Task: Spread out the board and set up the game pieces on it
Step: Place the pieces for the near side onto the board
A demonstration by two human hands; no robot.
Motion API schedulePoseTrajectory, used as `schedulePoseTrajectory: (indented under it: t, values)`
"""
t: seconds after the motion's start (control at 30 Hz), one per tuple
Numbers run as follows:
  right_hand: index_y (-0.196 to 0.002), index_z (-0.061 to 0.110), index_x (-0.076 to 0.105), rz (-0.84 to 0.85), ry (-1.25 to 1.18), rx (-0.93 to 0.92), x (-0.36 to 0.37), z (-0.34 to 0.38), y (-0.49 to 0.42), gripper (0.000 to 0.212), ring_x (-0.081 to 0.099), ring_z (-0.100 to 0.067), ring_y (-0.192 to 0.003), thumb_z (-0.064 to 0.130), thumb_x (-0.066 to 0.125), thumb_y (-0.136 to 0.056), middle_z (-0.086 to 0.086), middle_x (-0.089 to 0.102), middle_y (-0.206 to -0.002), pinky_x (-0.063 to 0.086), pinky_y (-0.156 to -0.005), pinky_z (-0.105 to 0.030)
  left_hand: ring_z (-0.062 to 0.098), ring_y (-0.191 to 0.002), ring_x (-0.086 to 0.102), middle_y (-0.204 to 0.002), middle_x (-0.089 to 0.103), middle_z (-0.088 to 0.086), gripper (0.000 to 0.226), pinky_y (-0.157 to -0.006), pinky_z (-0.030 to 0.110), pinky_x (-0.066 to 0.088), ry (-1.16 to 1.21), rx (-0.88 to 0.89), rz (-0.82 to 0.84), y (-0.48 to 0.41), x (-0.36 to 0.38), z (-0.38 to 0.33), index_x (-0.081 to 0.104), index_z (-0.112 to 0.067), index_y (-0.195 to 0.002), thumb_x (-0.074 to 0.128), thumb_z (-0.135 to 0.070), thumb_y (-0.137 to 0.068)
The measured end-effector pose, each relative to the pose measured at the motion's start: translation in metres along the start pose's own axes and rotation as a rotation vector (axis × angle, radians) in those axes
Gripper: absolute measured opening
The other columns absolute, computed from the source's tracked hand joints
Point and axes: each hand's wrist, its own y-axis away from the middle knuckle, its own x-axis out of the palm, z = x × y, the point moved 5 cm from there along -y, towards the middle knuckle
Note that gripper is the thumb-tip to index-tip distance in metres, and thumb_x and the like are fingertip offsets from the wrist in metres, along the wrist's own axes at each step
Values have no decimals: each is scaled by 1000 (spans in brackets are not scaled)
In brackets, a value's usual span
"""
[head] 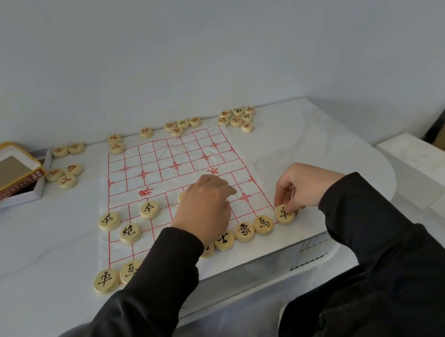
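White marbled tabletop [311, 139], creased xiangqi board [169, 158] spread flat, black side half set.
Now the right hand [302, 183] pinches the round wooden chariot disc [284, 214] at the board's near right corner. The left hand [206, 207] curls over the soldier row, its grip hidden, so I can't tell. Next, I'd say: the remaining soldiers, then the loose red-marked discs [236, 118] along the far edge.

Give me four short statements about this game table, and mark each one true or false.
1. The right hand pinches the corner piece at the board's near right corner. True.
2. The red-lettered pieces stand in order on the board. False: they lie scattered around its far edge and by the box.
3. The box lies left of the board. True.
4. The board is folded. False: it lies spread open on the table.
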Motion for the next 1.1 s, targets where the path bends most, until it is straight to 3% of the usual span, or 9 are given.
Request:
schedulePoseTrajectory:
  t: [0.2, 0.6, 0.83, 1.1]
  values:
    - [-99, 10, 71, -4, 53, -19, 1, 6, 1, 20, 56, -6, -70, 1, 69, -82, -3, 67, -94, 46, -73, -18, 10, -130, 32, -136, 48, -7, 38, -108, 27, 26, -7, 13, -8, -1, 0, 0, 51, -24, -131, 39, -18, -96]
    - [-100, 11, 71, 1, 160, 6, 7, 11, -2, 20, 57, -15, -89, 1, 66, -84, 1, 60, -91, 42, -78, -22, 11, -131, 31, -137, 47, -7, 37, -108, 28, 26, -23, 1, 10, -1, 3, 3, 50, -24, -132, 39, -19, -97]
    - [-92, 13, 68, -11, 188, 42, 7, 9, -3, 16, 56, -16, -81, 1, 67, -83, 6, 54, -75, 42, -74, -23, 11, -130, 32, -137, 47, -6, 37, -108, 29, 27, -26, -6, 17, -2, 4, 4, 50, -24, -132, 39, -19, -97]
    - [-92, 16, 66, -173, 76, -3, -9, 14, -6, 6, 60, -12, -70, 12, 64, -87, 1, 61, -87, 43, -71, -23, 12, -130, 33, -136, 48, -6, 37, -108, 30, 29, -43, -22, 15, -4, 0, 7, 50, -23, -132, 40, -19, -96]
